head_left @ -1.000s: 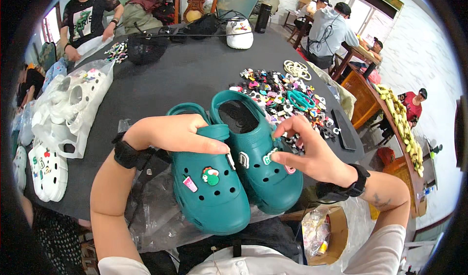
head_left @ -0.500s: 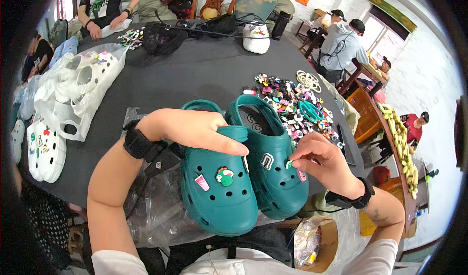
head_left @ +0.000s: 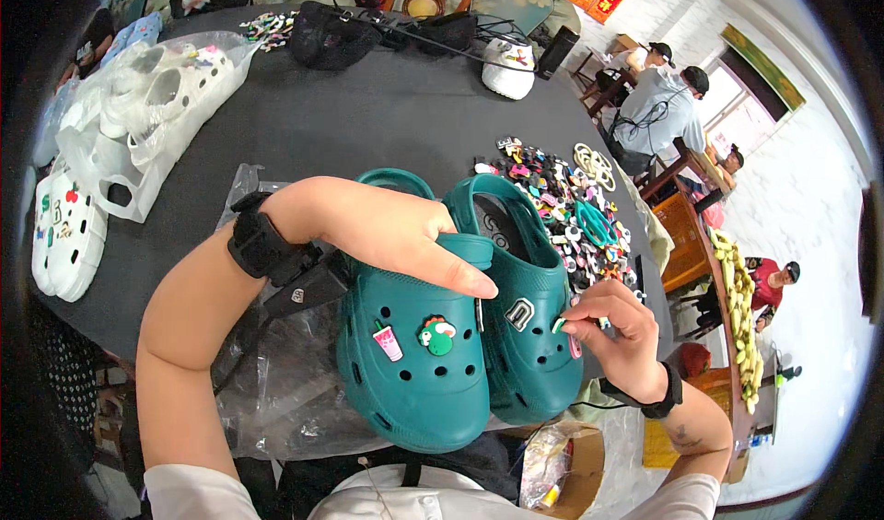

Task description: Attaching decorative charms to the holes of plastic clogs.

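My left hand point(head_left: 387, 234) lies flat across the tops of the two teal foam clogs w/ round vent holes: the left clog point(head_left: 414, 363) and the right clog point(head_left: 529, 322). Palm's down, fingers spread over the straps, pinning both to the black tabletop point(head_left: 368, 115) on a sheet of clear crinkled plastic point(head_left: 276, 382). Not a clenched grip, more a press.

My right hand point(head_left: 617, 336) is pinching a small pale charm point(head_left: 560, 324) btwn thumb & fingertips, right at the outer edge of the right clog's toe. A sec ago that hand sat lower by the toe w/ fingers looser; now it's up at the side holes & tighter, so the charm looks abt to seat. Pair has slid a bit nearer me too.

Left clog already carries a pink drink-cup charm point(head_left: 388, 342) & a green dino charm point(head_left: 436, 334); right clog has a grey letter-shaped charm point(head_left: 519, 314). Loose heap of colourful charms point(head_left: 562, 216) sits just beyond the right clog.
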A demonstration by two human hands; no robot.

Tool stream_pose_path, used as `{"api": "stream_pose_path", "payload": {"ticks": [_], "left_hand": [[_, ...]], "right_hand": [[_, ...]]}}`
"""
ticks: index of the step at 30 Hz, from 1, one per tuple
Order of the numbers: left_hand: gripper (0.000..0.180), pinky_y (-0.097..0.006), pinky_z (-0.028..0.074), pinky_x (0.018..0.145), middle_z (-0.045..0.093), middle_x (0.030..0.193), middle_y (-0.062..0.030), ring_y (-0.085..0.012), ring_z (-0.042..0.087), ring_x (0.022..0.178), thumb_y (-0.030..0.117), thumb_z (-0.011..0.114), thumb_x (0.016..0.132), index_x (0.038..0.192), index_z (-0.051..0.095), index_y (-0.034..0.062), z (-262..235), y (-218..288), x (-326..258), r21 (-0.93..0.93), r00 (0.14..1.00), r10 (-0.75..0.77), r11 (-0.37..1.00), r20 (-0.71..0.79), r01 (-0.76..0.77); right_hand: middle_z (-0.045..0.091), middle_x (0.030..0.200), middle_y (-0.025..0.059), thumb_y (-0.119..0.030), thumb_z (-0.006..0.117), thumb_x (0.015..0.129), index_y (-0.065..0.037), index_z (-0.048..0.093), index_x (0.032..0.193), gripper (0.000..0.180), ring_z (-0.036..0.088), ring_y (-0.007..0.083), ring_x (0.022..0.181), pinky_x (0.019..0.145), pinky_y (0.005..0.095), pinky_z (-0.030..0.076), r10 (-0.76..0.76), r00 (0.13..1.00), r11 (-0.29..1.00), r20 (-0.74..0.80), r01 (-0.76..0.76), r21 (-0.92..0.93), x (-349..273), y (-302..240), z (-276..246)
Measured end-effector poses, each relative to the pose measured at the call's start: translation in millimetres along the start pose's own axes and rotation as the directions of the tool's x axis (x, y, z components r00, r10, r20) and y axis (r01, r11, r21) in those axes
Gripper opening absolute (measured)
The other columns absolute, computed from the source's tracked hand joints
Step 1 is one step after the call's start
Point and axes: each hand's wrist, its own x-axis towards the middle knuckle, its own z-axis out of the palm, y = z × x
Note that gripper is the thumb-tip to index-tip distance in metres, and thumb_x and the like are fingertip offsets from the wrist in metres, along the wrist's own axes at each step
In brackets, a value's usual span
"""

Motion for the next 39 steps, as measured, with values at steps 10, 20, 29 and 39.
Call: {"api": "stream_pose_path", "payload": {"ticks": [10,20,29,39], "left_hand": [[0.053,-0.03,0.054,0.076,0.07,0.093,-0.0102,-0.0165,0.067,0.084,0.05,0.059,0.09,0.105,0.067,0.0,-2,-4,2,0.012,0.999,-0.032,0.999,0.016,0.032],[0.056,-0.029,0.054,0.074,0.07,0.09,-0.0091,-0.0148,0.067,0.082,0.052,0.058,0.09,0.102,0.068,-0.0015,-3,-3,1,0.055,1.0,-0.01,0.998,0.014,0.009],[0.055,-0.028,0.054,0.07,0.07,0.087,-0.0079,-0.0137,0.067,0.076,0.052,0.058,0.09,0.098,0.069,-0.0014,-1,-6,1,0.056,1.0,0.017,0.998,-0.02,-0.016],[0.058,-0.029,0.054,0.07,0.07,0.086,-0.0088,-0.0149,0.067,0.076,0.054,0.058,0.089,0.096,0.068,-0.002,0,-3,-1,0.065,0.999,0.037,0.997,-0.03,-0.035]], "right_hand": [[0.061,0.087,0.0074,0.003,0.072,0.078,-0.002,0.067,0.092,0.016,0.06,0.0165,0.076,0.066,0.0286,0.048,0.074,0.993,0.996,0.087,-0.069,-0.063,8,-6,0],[0.064,0.082,0.0071,-0.001,0.069,0.081,0.0,0.068,0.088,0.007,0.059,0.0173,0.072,0.066,0.029,0.046,0.145,0.861,0.989,0.488,-0.143,-0.04,48,-20,-24],[0.056,0.097,0.0036,0.0,0.073,0.079,-0.005,0.066,0.095,0.019,0.055,0.0136,0.087,0.073,0.0265,0.046,0.178,0.948,0.97,0.264,-0.215,0.117,16,-2,-14],[0.046,0.134,0.0155,-0.012,0.086,0.063,-0.009,0.06,0.115,0.058,0.033,0.0324,0.134,0.111,0.0445,0.024,0.084,0.993,0.991,0.088,-0.093,0.096,42,3,-15]]}}
